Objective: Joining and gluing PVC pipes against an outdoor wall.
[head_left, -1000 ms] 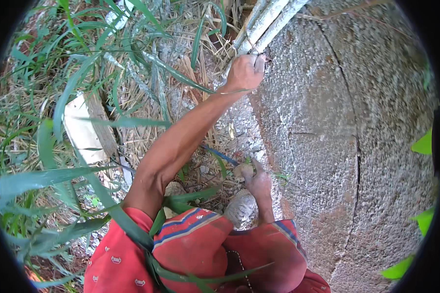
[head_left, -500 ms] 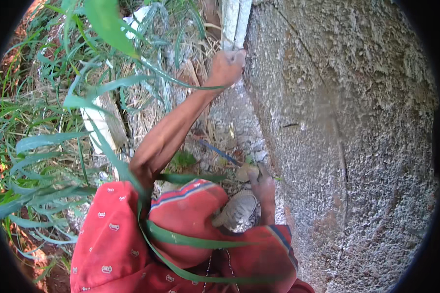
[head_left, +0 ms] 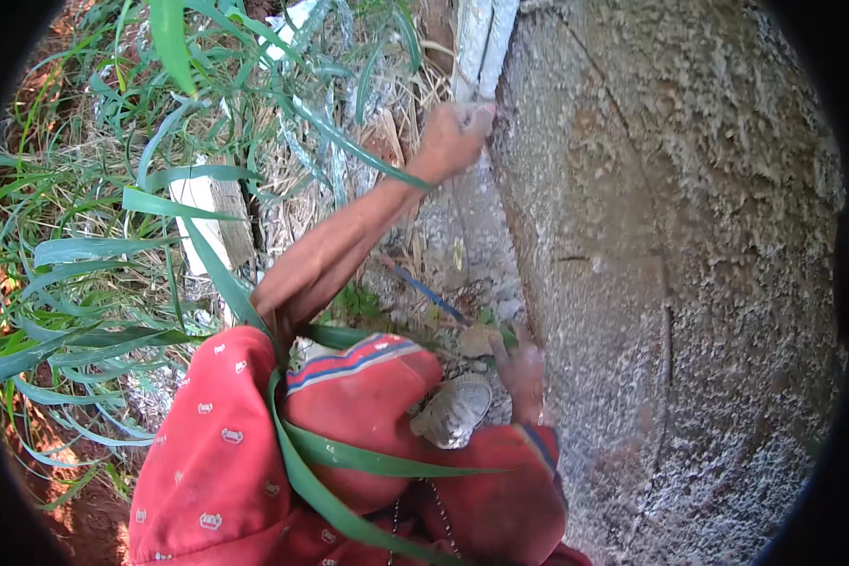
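Note:
My left hand (head_left: pixel 456 140) is closed at the lower end of pale, weathered slats (head_left: pixel 481 47), against the edge of a rough grey concrete surface (head_left: pixel 689 208); what its fingers grip is too small to make out. Lower down, my right hand (head_left: pixel 521 370) is beside a dusty tan lump (head_left: pixel 481 340), its blurred fingers partly hiding whether it grips anything. A thin blue rod or strip (head_left: pixel 426 289) runs to that lump from the upper left. A crumpled grey, dusty object (head_left: pixel 457 410) lies just left of my right wrist.
Long grass blades (head_left: pixel 94 250) crowd the left and cross in front of my arm and red clothing. A pale board (head_left: pixel 208 222) lies among dry stalks. Cracks run through the concrete on the right. Reddish soil (head_left: pixel 80 509) shows at the lower left.
The view has shifted, so the slats now look more upright and more red clothing shows. My left hand stays at the slats' lower end; my right hand stays low beside the lump, moving slightly.

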Demonstrator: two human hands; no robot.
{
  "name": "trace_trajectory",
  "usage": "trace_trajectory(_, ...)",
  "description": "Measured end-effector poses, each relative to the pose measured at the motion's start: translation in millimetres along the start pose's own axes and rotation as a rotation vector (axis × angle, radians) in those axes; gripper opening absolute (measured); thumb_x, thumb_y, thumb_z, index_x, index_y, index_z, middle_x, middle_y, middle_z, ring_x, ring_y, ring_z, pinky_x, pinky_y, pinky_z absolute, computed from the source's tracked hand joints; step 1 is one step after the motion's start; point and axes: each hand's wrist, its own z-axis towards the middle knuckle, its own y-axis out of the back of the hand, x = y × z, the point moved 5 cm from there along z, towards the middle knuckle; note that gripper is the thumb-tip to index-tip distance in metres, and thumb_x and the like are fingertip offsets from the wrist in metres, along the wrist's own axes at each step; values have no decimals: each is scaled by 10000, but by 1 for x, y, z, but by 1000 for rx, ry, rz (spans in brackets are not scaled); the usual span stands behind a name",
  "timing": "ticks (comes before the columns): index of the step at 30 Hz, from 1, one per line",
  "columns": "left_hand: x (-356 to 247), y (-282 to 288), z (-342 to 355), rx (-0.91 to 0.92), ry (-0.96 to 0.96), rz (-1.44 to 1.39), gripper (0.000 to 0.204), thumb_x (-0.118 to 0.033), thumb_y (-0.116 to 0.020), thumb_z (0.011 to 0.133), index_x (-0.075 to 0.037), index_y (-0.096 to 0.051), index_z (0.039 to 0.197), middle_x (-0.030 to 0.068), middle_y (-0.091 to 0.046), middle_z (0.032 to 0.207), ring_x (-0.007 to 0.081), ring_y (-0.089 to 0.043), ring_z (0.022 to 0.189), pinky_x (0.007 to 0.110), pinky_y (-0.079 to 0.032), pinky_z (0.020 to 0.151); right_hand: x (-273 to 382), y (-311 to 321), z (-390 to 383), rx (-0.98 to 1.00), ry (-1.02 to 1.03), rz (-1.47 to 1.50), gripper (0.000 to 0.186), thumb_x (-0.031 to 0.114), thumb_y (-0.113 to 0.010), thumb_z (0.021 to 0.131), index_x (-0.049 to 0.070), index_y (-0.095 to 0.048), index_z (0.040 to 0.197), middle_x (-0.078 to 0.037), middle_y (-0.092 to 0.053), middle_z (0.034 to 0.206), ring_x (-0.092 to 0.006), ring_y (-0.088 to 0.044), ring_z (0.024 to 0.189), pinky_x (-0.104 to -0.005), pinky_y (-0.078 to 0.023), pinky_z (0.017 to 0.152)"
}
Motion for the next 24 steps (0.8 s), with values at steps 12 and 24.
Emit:
trace_trajectory(12, 31, 127, 25, 280, -244, 304, 320, -253, -483, 876, -10, -496, 668, 12, -427, 508, 89, -387, 475, 287, -327, 453, 182, 81, 43, 21, 265, 206, 405, 305, -592, 788, 65, -550, 1113, -172, -626, 911, -310, -630, 724, -405, -493, 709)
trace_trajectory(24, 69, 62, 1, 66, 155, -224, 206, -235, -532, 849, -44, -543, 773, 26, -544, 636, 78, -498, 518, 200, -386, 457, 214, 24, 124, 405, 216, -122, 471, 154, -388, 834, -29, -354, 1266, -240, -525, 1090, -303, -557, 931, -334, -422, 888)
